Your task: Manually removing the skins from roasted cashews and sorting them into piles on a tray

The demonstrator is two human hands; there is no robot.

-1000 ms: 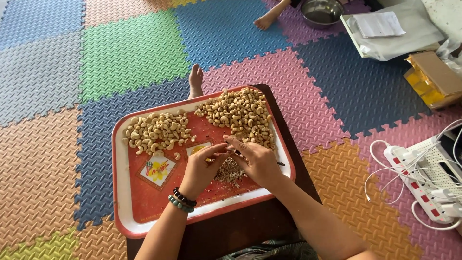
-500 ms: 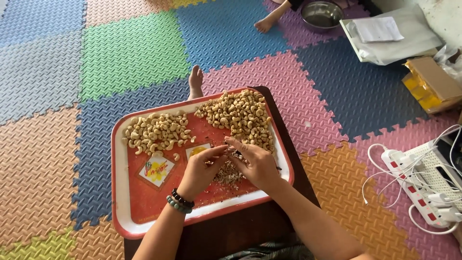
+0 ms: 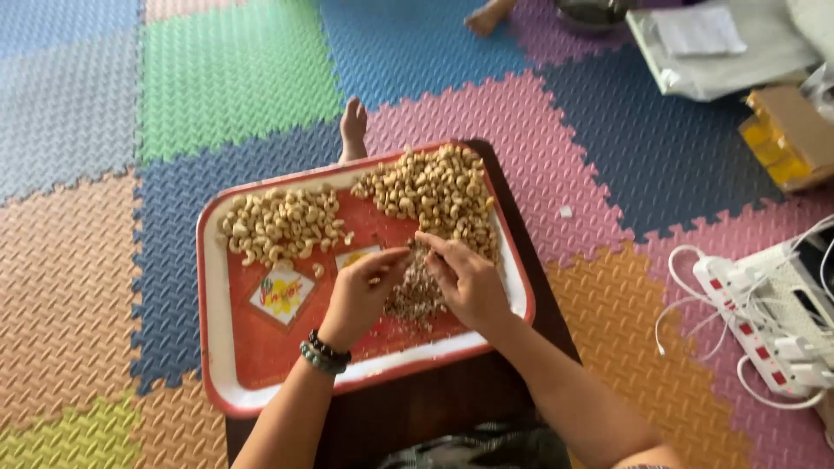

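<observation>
Hands: left (image 3: 360, 291) and right (image 3: 465, 278) pinch one cashew (image 3: 408, 254) at tray (image 3: 217, 330) centre | peeled heap (image 3: 278, 224) 10 o'clock | larger unpeeled heap (image 3: 434, 191) 1 o'clock remains | skins (image 3: 415, 295) below

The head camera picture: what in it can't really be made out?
- What the left hand and right hand pinch between their fingertips: too small and blurred.
- Part of the heap of scraps on the red tray: covered by both hands.
- The metal bowl and another person's foot: cut off by the top edge.
- The power strip: cut off at the right edge.
</observation>
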